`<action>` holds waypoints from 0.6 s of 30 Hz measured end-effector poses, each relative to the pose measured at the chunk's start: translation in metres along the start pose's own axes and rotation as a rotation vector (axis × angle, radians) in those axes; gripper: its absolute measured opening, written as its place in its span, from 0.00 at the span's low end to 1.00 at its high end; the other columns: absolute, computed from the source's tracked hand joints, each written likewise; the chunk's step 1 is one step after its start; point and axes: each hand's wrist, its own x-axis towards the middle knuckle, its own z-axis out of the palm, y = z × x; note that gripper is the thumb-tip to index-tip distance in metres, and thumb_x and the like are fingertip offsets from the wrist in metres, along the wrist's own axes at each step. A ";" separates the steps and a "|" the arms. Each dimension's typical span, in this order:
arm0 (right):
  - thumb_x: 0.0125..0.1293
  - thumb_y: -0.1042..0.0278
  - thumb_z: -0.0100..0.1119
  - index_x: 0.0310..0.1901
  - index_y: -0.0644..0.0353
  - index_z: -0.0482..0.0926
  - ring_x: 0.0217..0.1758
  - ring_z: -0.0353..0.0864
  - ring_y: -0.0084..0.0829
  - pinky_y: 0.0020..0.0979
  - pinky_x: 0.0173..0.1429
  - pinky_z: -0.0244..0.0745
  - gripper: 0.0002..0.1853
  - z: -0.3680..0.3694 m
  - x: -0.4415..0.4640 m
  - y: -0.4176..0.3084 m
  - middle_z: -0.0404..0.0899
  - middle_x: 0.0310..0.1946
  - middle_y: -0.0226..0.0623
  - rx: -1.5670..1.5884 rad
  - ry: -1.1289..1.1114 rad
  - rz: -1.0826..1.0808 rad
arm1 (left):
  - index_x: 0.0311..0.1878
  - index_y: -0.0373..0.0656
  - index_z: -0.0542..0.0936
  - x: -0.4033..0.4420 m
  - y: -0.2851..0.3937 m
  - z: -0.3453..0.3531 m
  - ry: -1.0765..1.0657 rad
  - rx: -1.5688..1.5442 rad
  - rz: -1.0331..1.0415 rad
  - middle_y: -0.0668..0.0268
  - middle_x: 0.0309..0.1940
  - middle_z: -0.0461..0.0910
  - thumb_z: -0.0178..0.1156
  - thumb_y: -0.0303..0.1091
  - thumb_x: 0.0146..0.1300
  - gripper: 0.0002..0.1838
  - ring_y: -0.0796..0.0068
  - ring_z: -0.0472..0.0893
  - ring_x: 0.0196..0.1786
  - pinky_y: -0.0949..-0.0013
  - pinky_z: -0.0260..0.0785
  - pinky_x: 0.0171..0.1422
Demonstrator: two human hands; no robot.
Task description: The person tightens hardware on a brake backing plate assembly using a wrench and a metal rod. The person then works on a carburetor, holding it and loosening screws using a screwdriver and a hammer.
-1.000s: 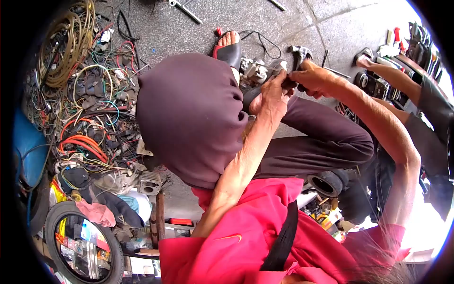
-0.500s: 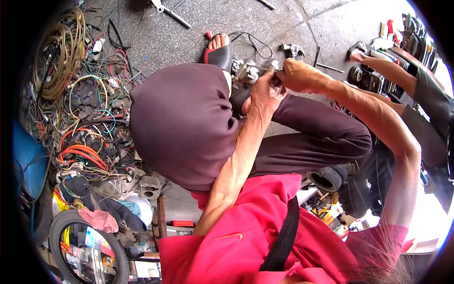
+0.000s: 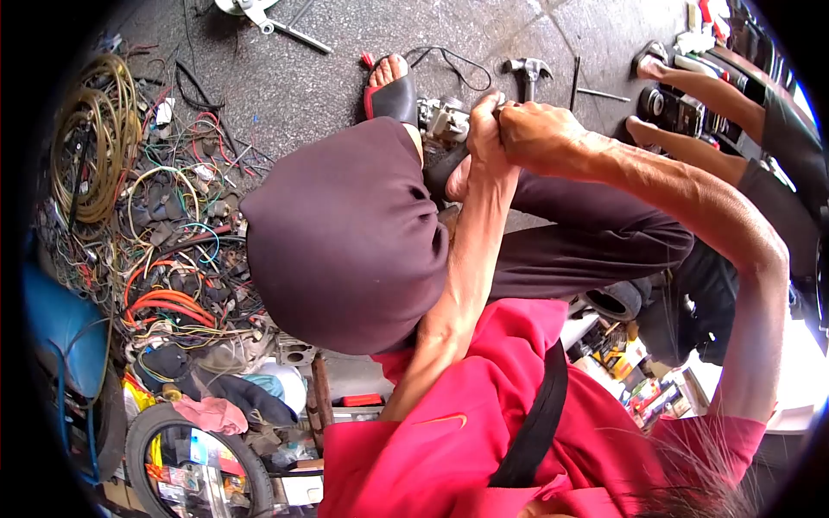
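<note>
My left hand (image 3: 486, 138) and my right hand (image 3: 540, 134) are together above the lower legs, fingers closed against each other. Whatever they grip is small and mostly covered by the fingers, so I cannot make out its kind. Just left of my left hand, a silvery metal engine part that looks like a carburetor (image 3: 445, 119) lies on the ground beside the sandalled foot (image 3: 393, 93). A claw hammer (image 3: 528, 76) rests on the floor beyond my hands, with a dark T-shaped rod tool (image 3: 577, 86) to its right.
Tangled wires and cables (image 3: 186, 207) cover the left side, with coiled tubing (image 3: 91, 138) at the edge. A tyre (image 3: 138, 457) lies at lower left. Another person's bare leg (image 3: 717, 99) is at the right, near a black machine (image 3: 678, 108). A cable loop (image 3: 466, 65) lies ahead.
My hands have drawn closer together, and the right has turned over the left. A thin metal shaft that showed beside the fingers is now hidden. The whole view has shifted slightly.
</note>
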 end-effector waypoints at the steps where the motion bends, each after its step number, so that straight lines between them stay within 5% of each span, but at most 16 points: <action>1: 0.57 0.68 0.50 0.39 0.68 0.79 0.45 0.82 0.47 0.43 0.47 0.78 0.14 0.003 0.000 0.001 0.80 0.40 0.53 -0.008 0.027 -0.017 | 0.24 0.49 0.69 0.001 0.000 -0.005 -0.093 0.049 0.022 0.72 0.20 0.71 0.46 0.43 0.69 0.17 0.78 0.71 0.26 0.72 0.66 0.34; 3: 0.58 0.67 0.50 0.38 0.68 0.79 0.44 0.82 0.48 0.44 0.46 0.77 0.14 0.011 -0.001 0.005 0.80 0.40 0.53 -0.009 0.091 -0.049 | 0.31 0.44 0.72 0.006 -0.001 -0.027 -0.287 0.141 0.067 0.70 0.27 0.73 0.41 0.44 0.72 0.18 0.80 0.74 0.33 0.74 0.68 0.40; 4: 0.59 0.66 0.50 0.38 0.68 0.79 0.44 0.82 0.48 0.44 0.45 0.77 0.14 0.014 -0.001 0.005 0.80 0.39 0.53 -0.016 0.125 -0.068 | 0.30 0.44 0.72 0.023 0.003 -0.041 -0.289 -0.061 -0.199 0.67 0.28 0.74 0.39 0.44 0.72 0.19 0.75 0.75 0.34 0.70 0.69 0.45; 7: 0.62 0.66 0.48 0.38 0.67 0.79 0.41 0.82 0.48 0.44 0.45 0.77 0.14 0.014 -0.006 0.001 0.80 0.38 0.53 0.059 0.089 0.030 | 0.29 0.45 0.71 0.026 -0.003 -0.056 -0.202 -0.214 -0.088 0.62 0.29 0.76 0.36 0.45 0.72 0.20 0.68 0.76 0.36 0.63 0.70 0.49; 8: 0.65 0.61 0.49 0.36 0.67 0.78 0.39 0.83 0.47 0.44 0.42 0.76 0.16 0.027 0.000 0.009 0.80 0.38 0.54 0.073 0.153 0.033 | 0.30 0.44 0.70 0.046 -0.007 -0.086 -0.555 -0.404 -0.174 0.57 0.32 0.77 0.33 0.47 0.73 0.22 0.62 0.75 0.39 0.57 0.68 0.53; 10: 0.66 0.57 0.51 0.35 0.65 0.78 0.38 0.82 0.47 0.43 0.40 0.76 0.17 0.031 -0.015 0.000 0.80 0.36 0.51 0.160 0.401 0.072 | 0.25 0.47 0.65 0.036 -0.010 -0.066 -0.198 0.022 0.074 0.62 0.24 0.71 0.32 0.49 0.73 0.23 0.65 0.73 0.33 0.61 0.69 0.48; 11: 0.66 0.55 0.52 0.34 0.64 0.78 0.37 0.82 0.47 0.42 0.39 0.76 0.18 0.034 -0.023 -0.004 0.80 0.35 0.50 0.204 0.522 0.086 | 0.24 0.48 0.65 0.028 -0.001 -0.053 -0.086 -0.072 -0.012 0.61 0.24 0.71 0.33 0.49 0.73 0.23 0.64 0.73 0.32 0.59 0.69 0.47; 12: 0.63 0.50 0.57 0.34 0.61 0.78 0.34 0.81 0.45 0.40 0.37 0.75 0.18 0.046 -0.024 -0.005 0.78 0.28 0.44 0.295 0.923 -0.097 | 0.24 0.48 0.64 0.019 0.008 -0.038 0.035 -0.174 -0.087 0.60 0.24 0.72 0.34 0.49 0.73 0.22 0.63 0.74 0.32 0.58 0.69 0.47; 13: 0.63 0.56 0.61 0.31 0.60 0.79 0.30 0.77 0.41 0.36 0.34 0.72 0.14 0.047 -0.029 -0.005 0.74 0.22 0.40 0.412 1.026 -0.212 | 0.24 0.48 0.65 0.016 0.011 -0.029 0.010 -0.128 -0.105 0.58 0.27 0.75 0.37 0.48 0.72 0.22 0.61 0.74 0.35 0.56 0.69 0.48; 15: 0.64 0.61 0.61 0.25 0.63 0.77 0.23 0.72 0.28 0.31 0.28 0.65 0.15 0.061 -0.016 -0.001 0.70 0.18 0.35 0.700 1.139 -0.389 | 0.26 0.47 0.67 0.018 0.009 -0.049 -0.134 0.463 0.201 0.60 0.29 0.75 0.38 0.48 0.72 0.21 0.62 0.75 0.36 0.56 0.69 0.49; 16: 0.67 0.64 0.59 0.20 0.64 0.74 0.22 0.64 0.17 0.26 0.24 0.58 0.18 0.070 -0.008 -0.013 0.66 0.16 0.28 1.200 1.024 -0.288 | 0.28 0.46 0.68 -0.001 0.012 -0.038 -0.216 0.772 0.338 0.61 0.30 0.76 0.40 0.48 0.71 0.20 0.63 0.75 0.36 0.58 0.69 0.49; 18: 0.68 0.65 0.58 0.17 0.63 0.72 0.19 0.59 0.12 0.22 0.22 0.53 0.20 0.074 0.003 -0.027 0.65 0.14 0.20 1.540 1.201 -0.336 | 0.30 0.43 0.71 -0.026 0.018 -0.022 -0.330 1.335 0.668 0.63 0.32 0.78 0.43 0.48 0.71 0.20 0.65 0.76 0.37 0.61 0.68 0.50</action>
